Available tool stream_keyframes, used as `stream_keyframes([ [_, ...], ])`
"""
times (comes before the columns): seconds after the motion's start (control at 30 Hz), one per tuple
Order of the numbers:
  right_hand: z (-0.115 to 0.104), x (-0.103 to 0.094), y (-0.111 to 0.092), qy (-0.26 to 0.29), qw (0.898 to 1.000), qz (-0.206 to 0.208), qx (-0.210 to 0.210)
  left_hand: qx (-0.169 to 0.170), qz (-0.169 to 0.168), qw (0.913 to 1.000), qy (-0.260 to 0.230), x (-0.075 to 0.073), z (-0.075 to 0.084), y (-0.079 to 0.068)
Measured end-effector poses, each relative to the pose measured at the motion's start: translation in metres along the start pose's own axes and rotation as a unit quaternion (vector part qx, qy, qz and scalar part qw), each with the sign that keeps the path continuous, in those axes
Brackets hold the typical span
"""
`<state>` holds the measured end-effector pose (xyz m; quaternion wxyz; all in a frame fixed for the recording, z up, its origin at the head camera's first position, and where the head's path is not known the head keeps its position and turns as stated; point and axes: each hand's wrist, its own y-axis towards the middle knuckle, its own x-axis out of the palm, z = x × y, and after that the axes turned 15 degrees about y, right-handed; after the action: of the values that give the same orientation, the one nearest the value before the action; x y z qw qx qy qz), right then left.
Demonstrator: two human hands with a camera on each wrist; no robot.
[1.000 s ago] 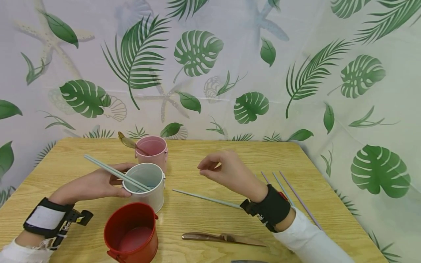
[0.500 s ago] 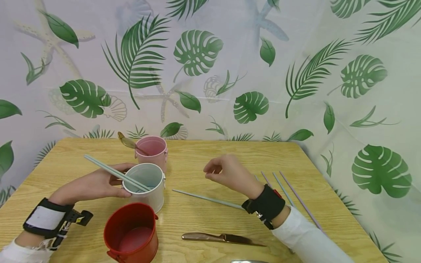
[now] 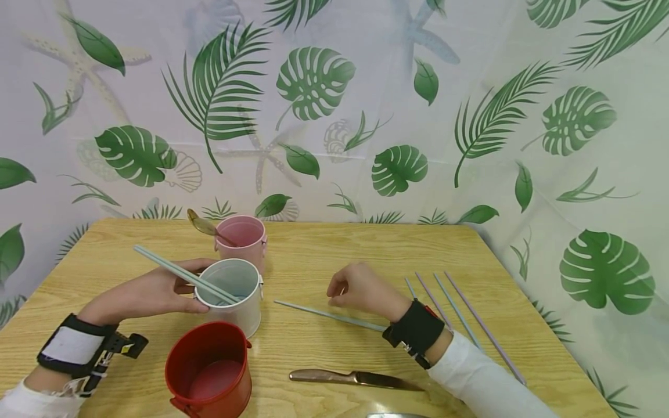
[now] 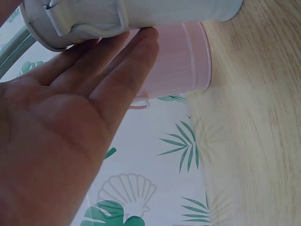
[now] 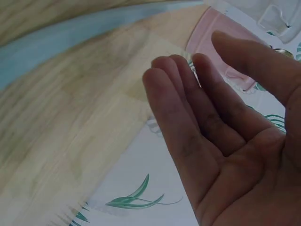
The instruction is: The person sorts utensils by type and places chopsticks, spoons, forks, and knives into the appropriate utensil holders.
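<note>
My left hand holds the white bucket at its left side, thumb in front and fingers behind. The left wrist view shows the fingertips touching its wall below the wire handle. Two pale green chopsticks lean out of this bucket to the left. My right hand hovers over the table with loosely bent fingers and nothing in them. Just below it, a pale green chopstick lies on the wood, its right end hidden by the wrist strap. The right wrist view shows the thumb apart from the fingers.
A pink bucket with a gold spoon stands behind the white one; a red bucket stands in front. A copper-coloured knife lies near the front. Purple chopsticks and blue chopsticks lie on the right.
My right hand has moved slightly right and down, towards the chopstick on the table. My left hand and the white bucket have stayed put.
</note>
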<state>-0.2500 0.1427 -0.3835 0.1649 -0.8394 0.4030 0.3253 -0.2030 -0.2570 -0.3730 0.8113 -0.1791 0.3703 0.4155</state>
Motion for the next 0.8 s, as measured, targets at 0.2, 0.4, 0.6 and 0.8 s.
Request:
stream_keyframes([
  [0.2,0.0052,0.0055,0.0002,0.0,0.999,-0.028,0.019,-0.002,-0.001,1.0,-0.003,-0.0002,0.0004,-0.0003],
  [0.4,0.0064,0.007,-0.0014,0.008,0.999,-0.041,0.026,-0.003,-0.002,1.0,-0.002,-0.0003,0.0004,0.0001],
  [0.6,0.0055,0.0071,-0.001,0.015,0.998,-0.049,0.04,-0.003,-0.002,1.0,-0.008,-0.0005,0.0001,0.0001],
  [0.8,0.0046,0.0066,-0.0004,0.017,0.997,-0.057,0.043,-0.007,-0.002,0.9999,-0.008,-0.0009,0.0007,0.0],
])
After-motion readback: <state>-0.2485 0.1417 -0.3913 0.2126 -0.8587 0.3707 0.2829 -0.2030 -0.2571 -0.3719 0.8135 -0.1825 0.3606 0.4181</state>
